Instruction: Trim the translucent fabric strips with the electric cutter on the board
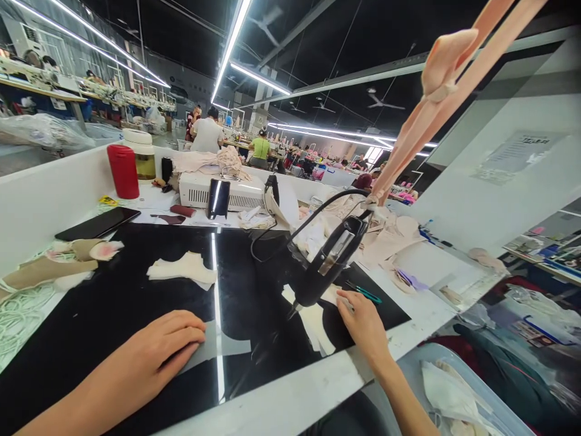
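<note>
- I'm watching the left hand point(157, 351) lying flat, fingers together and gripping nothing, pressing a pale fabric piece point(227, 345) onto the black mat point(113, 303), probably to keep it from sliding.
- Right hand point(365, 324) is sitting at 4 o'clock from mat centre, fingers loosely curled on another white fabric piece point(318, 321); whether it's pinching or just resting, I can't tell.
- Black hanging tool point(329, 260) is dangling tip-down just above that piece, at 11 o'clock from the right hand, slung from the pink strap point(436, 103) so it's staying within reach without being held.
- Teal scissors point(365, 293) are lying just beside the right hand at 12 o'clock.
- Spare fabric stack point(184, 268) is sitting at 12 o'clock from the left hand, well apart from it.
- Open mat is running between the two hands; desk point(295, 393) front edge is close under both wrists, so little room toward 6 o'clock.
- Phone point(97, 224) and red cup point(122, 171) are crowding the far left at 10 o'clock.
</note>
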Action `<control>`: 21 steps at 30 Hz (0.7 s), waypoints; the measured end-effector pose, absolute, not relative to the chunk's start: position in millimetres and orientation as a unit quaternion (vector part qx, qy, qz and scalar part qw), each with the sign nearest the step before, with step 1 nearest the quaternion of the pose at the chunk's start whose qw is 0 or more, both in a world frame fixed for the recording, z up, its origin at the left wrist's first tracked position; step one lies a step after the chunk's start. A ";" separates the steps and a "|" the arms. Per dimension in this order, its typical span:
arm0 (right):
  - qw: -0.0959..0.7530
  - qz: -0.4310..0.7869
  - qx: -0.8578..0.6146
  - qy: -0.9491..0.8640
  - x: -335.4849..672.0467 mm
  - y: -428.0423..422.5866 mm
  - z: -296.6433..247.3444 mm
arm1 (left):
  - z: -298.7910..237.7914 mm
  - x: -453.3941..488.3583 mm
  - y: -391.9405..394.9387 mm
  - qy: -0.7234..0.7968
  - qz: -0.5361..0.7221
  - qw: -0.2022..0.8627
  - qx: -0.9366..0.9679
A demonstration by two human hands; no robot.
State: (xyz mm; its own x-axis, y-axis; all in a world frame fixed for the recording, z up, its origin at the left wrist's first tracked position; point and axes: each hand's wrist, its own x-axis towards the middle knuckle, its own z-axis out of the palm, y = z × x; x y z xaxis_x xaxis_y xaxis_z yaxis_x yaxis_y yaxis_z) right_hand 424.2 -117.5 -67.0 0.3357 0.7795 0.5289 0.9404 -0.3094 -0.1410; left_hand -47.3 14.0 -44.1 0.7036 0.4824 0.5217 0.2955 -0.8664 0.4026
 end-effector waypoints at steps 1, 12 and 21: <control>0.213 -0.187 -0.787 -0.549 424.0 -116.4 -66.2 | -44.9 -47.6 14.1 0.216 0.320 0.146 0.911; 0.158 -0.180 -0.785 -0.571 408.1 -87.7 -58.0 | -43.9 -47.2 15.7 0.210 0.320 0.143 0.913; 0.219 -0.117 -0.812 -0.528 413.1 -87.5 -58.9 | -43.4 -47.5 14.9 0.208 0.317 0.136 0.915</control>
